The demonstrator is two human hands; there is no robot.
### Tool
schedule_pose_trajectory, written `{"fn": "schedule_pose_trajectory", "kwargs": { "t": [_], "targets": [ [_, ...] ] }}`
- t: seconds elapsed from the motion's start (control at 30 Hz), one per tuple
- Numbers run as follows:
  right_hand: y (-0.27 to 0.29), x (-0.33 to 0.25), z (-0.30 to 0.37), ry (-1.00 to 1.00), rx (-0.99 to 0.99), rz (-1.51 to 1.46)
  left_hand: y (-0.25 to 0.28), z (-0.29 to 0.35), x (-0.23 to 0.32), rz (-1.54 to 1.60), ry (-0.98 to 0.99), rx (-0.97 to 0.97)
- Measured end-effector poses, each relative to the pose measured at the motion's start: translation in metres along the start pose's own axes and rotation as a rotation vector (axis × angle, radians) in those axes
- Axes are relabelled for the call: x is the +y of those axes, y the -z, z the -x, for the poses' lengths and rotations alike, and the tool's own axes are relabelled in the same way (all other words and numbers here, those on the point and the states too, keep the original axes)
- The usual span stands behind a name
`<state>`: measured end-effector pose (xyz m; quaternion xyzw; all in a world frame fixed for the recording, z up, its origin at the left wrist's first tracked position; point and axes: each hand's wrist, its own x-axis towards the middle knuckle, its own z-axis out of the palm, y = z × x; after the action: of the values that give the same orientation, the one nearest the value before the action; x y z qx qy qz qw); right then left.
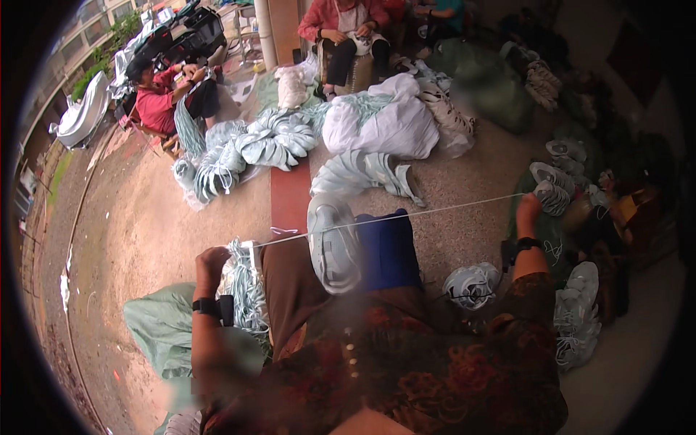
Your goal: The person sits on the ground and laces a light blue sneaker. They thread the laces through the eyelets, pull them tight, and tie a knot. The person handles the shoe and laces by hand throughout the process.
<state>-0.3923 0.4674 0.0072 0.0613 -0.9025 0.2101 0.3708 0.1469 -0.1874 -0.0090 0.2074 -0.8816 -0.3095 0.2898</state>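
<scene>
A thin white shoelace [449,207] runs taut across my lap, rising slightly toward the right. My left hand [212,262] is closed at its left end, beside a hanging bundle of pale laces [248,290]. At the far right my right hand [530,212] grips the other end, fingers closed. Beneath the lace, a light grey shoe upper [335,254] rests upright on my knees, against a blue cloth [389,250]. The lace passes in front of the upper; whether it goes through any eyelet I cannot tell.
A fanned row of shoe uppers [362,174] lies on the floor ahead, with white sacks [384,123] behind. More uppers [576,315] are stacked at right; another bundle [471,285] sits by my right knee. Green sacking [156,326] lies at left. Co-workers [156,101] sit farther off.
</scene>
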Motion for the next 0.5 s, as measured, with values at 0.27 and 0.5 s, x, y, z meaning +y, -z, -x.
{"fn": "schedule_pose_trajectory", "kwargs": {
  "t": [0.27,0.5],
  "targets": [
    [0.077,0.053,-0.024,-0.271,0.054,0.135,0.121,0.051,-0.071,0.427,0.373,0.202],
    [0.066,0.065,0.013,-0.166,-0.025,0.323,0.202,0.116,-0.077,-0.001,0.515,0.224]
  ]
}}
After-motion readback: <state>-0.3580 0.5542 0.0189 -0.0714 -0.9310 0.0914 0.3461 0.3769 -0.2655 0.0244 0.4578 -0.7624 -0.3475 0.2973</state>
